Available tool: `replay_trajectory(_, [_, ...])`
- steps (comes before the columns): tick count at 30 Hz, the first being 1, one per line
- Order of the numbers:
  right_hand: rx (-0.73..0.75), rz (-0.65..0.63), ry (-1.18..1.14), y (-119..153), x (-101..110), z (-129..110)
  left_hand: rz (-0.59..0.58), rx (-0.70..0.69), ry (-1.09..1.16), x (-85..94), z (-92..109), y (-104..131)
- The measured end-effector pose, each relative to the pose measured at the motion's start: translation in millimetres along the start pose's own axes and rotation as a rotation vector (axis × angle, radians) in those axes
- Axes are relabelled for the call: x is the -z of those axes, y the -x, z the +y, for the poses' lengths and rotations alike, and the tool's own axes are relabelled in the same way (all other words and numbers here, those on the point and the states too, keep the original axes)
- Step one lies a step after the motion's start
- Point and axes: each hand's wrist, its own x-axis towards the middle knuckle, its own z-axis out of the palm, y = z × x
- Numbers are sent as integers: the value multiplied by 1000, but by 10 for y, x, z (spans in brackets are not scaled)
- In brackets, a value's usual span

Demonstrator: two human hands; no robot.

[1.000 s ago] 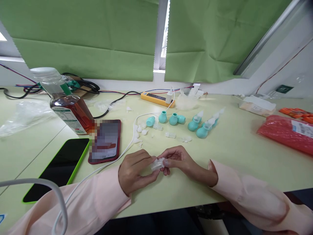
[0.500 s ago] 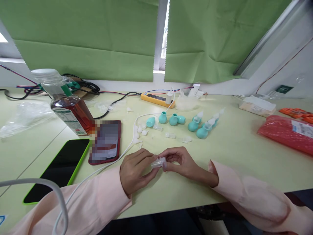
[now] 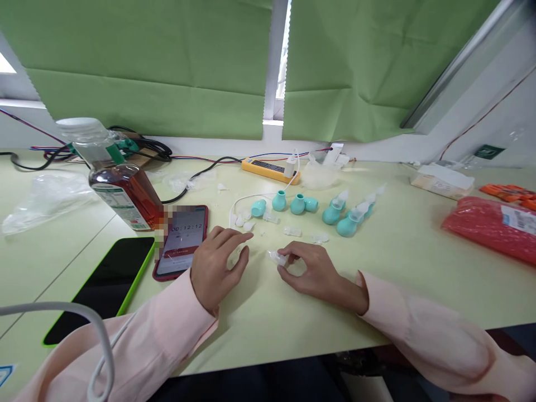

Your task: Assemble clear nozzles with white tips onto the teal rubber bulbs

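My right hand [image 3: 310, 269] pinches a small clear plastic tube [image 3: 275, 257] between thumb and fingertips, just over the table. To its left, my left hand [image 3: 218, 261] is open, thumb and fingers apart, with nothing visible in it. Beyond the hands lie more clear plastic tubes [image 3: 292, 231], a clear scrap-like piece [image 3: 320, 238] and several small white rounded pieces [image 3: 248, 226]. Behind these are several teal rubber bulbs [image 3: 297, 204]. On the right, other teal bulbs [image 3: 347, 224] have clear tapered tips fitted to them.
A red-cased phone [image 3: 184, 245] showing a timer and a green-cased phone [image 3: 104, 285] lie at left, near a bottle of amber liquid [image 3: 129, 195]. A white cable runs past my left arm. At the back is a yellow power strip [image 3: 268, 171]; far right, a red package [image 3: 486, 226].
My left hand has let go of the clear tube and moved left, its fingers spreading. My right hand keeps the tube and has shifted slightly away from me.
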Motion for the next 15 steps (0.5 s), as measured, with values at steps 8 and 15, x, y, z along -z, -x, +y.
replay_trajectory(8, [10, -66, 112, 18, -40, 49, -252, 3, -526, -69, -20, 22])
replay_trajectory(15, [-16, -117, 91, -1, -17, 18, -255, 4, -672, -119, -71, 2])
